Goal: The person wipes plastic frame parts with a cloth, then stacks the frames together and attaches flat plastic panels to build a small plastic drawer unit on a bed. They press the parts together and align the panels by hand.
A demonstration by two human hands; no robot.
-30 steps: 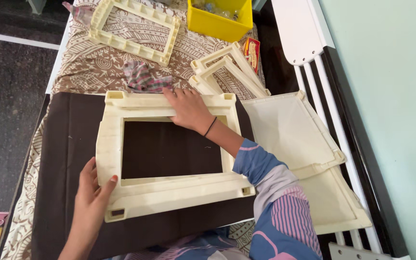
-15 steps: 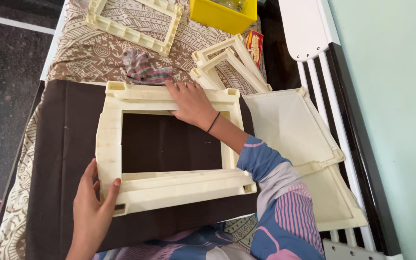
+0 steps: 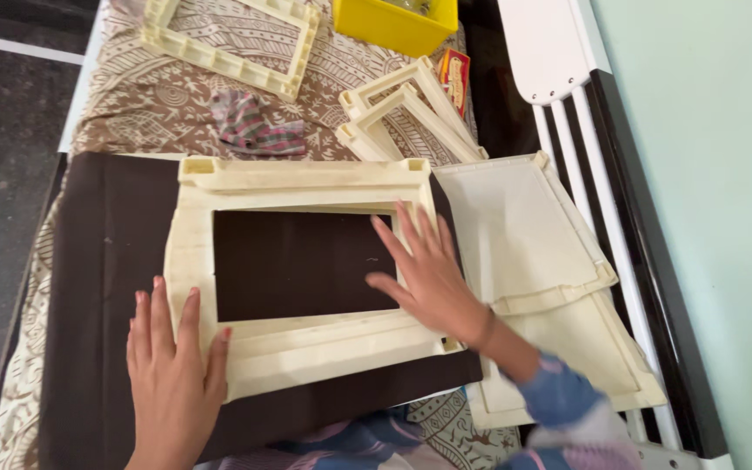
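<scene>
Beyond both hands, a red-yellow packet (image 3: 455, 79) lies beside a yellow bin (image 3: 393, 24).

Cream plastic frames, open in the middle: four. One large frame (image 3: 306, 261) lies on the dark brown cloth (image 3: 106, 287) at the centre, one more frame (image 3: 228, 43) sits at 11 o'clock on the patterned bedsheet (image 3: 132, 113), and two leaning frames (image 3: 406, 117) overlap at 1 o'clock.

Flat cream panels: two, stacked at 4 o'clock, the upper panel (image 3: 524, 235) over the lower panel (image 3: 585, 348).

Hands: two, the left hand (image 3: 176, 374) at 7 o'clock and the right hand (image 3: 428, 274) at the large frame's right side.

One yellow bin (image 3: 393, 22) at 12 o'clock, one small red packet (image 3: 454, 78) beside it, and one striped rag (image 3: 250, 126).
</scene>
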